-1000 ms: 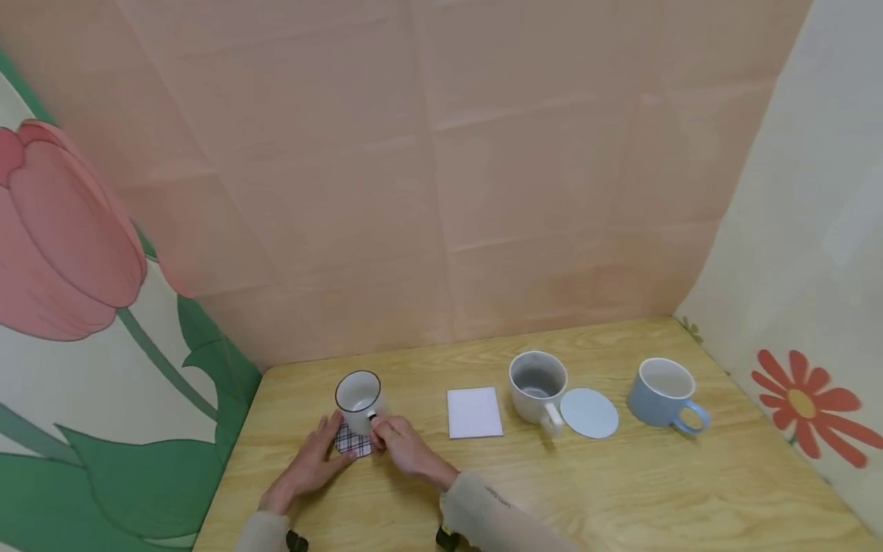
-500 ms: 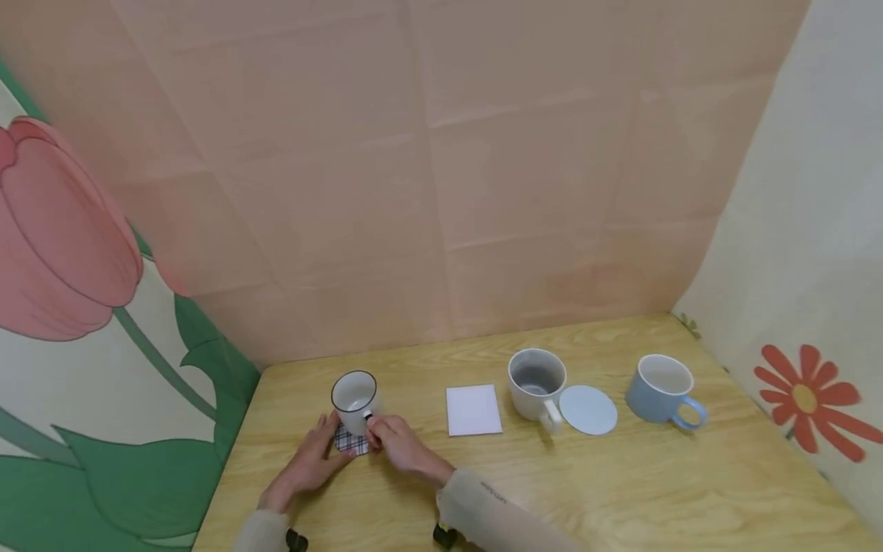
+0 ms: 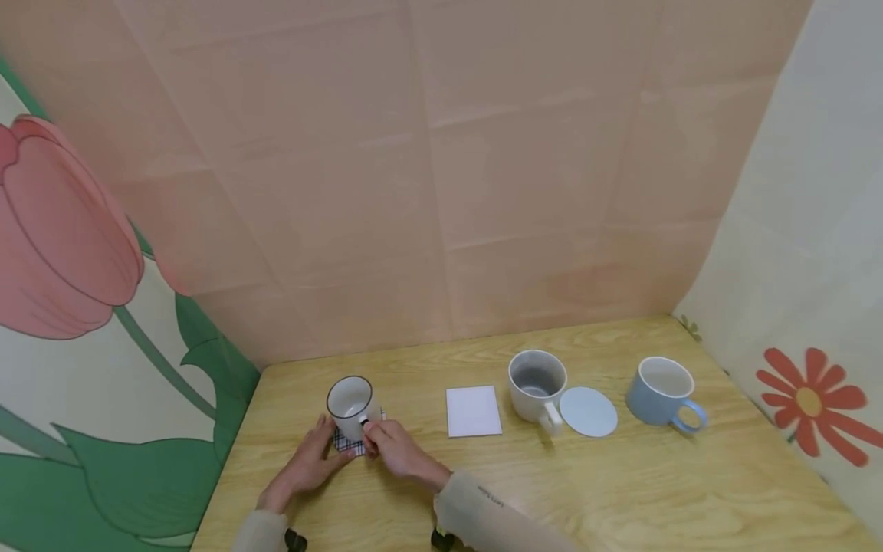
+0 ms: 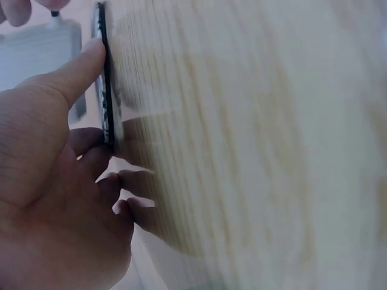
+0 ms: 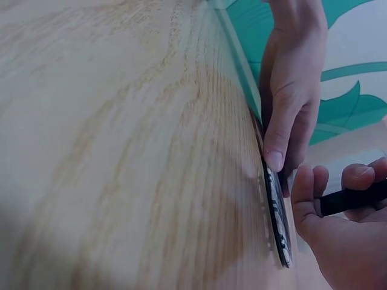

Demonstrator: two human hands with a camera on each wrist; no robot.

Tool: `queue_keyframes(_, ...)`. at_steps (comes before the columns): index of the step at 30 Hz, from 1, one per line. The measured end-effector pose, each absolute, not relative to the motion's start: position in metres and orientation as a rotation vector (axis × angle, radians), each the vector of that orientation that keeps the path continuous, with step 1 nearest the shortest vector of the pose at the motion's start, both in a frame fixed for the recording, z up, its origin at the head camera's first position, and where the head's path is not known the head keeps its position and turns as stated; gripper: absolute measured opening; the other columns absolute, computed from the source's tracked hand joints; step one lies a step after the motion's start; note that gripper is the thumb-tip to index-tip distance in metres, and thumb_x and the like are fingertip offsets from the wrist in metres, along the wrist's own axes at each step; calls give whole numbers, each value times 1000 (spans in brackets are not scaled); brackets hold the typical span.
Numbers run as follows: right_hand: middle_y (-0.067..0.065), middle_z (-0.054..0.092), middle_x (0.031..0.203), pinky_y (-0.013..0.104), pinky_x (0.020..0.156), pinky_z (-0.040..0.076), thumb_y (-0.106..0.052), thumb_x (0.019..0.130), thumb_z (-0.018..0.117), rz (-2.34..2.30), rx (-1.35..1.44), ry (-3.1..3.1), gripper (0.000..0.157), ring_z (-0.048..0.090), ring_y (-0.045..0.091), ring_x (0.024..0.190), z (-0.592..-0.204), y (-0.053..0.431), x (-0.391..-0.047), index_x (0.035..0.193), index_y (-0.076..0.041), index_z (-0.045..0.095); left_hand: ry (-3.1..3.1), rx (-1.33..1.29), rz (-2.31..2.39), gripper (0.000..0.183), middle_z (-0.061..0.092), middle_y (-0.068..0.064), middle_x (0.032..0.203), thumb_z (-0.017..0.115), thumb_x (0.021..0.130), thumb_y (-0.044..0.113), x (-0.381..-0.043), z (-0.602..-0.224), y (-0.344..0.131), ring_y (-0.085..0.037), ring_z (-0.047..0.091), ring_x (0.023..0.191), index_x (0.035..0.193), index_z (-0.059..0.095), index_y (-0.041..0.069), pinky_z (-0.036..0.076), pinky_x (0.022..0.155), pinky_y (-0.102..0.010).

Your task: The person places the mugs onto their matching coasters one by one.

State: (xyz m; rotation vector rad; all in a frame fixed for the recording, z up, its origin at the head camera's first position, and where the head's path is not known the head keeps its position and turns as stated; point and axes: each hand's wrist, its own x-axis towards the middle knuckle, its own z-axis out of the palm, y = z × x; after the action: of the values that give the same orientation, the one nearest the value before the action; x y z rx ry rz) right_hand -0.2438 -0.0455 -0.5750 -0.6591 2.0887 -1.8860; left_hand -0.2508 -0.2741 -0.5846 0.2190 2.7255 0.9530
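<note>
In the head view, a white mug (image 3: pixel 349 399) with a dark rim stands upright over a plaid coaster (image 3: pixel 349 446), hiding most of it. My right hand (image 3: pixel 400 451) pinches the mug's handle, whose dark edge (image 5: pixel 347 201) shows between the fingers in the right wrist view. At the coaster's left and near edge is my left hand (image 3: pixel 312 461), its fingers extended. The left thumb (image 4: pixel 84 66) touches the coaster's dark edge in the left wrist view. Past that edge the mug's pale side (image 4: pixel 42 57) appears.
Right of the hands, a white square coaster (image 3: pixel 474 412) lies on the wooden table (image 3: pixel 552 491). Beyond it come a white mug with a grey inside (image 3: pixel 534 399), a pale round coaster (image 3: pixel 589 412) and a blue mug (image 3: pixel 658 402). Printed cloths rise behind and at both sides.
My right hand has brought the white mug a little left and nearer, so it covers more of the plaid coaster. The left hand has kept its place.
</note>
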Motion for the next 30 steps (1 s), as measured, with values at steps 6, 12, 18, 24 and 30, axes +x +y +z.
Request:
queue_keyframes(6,41,63,89,32,76,59,-22,116,36,-1865,-686,2107,52,63,47,82,-574,-47,-243,89,17,58,2728,186,1038,90,24,-26,174,77,97,47,-250,-581,-272,-50,10,162,166,37,6,13,127,-73)
queue_keyframes(12,36,62,86,26,74,57,-21,116,36,-1861,-700,2099,50,62,31,76,-576,-45,-245,88,15,58,2712,149,1076,89,24,-27,173,80,96,45,-249,-580,-270,-49,11,163,164,39,5,14,128,-71)
queue_keyframes(18,38,63,87,24,73,54,-22,116,36,-1851,-689,2119,52,62,33,76,-578,-45,-245,89,17,60,2700,134,1091,90,24,-26,174,80,95,45,-251,-578,-268,-49,11,163,165,38,7,14,128,-71)
queue_keyframes(24,37,62,86,27,73,54,-22,116,37,-1844,-657,2129,53,60,36,76,-576,-49,-243,91,20,59,2708,124,1086,92,23,-26,174,81,94,43,-252,-580,-269,-50,13,162,166,37,8,15,128,-71)
queue_keyframes(30,34,62,84,22,72,52,-22,115,39,-1846,-665,2120,52,59,27,73,-575,-52,-240,88,17,58,2704,111,1097,91,20,-28,174,81,95,41,-251,-582,-272,-50,13,162,166,36,5,15,129,-70)
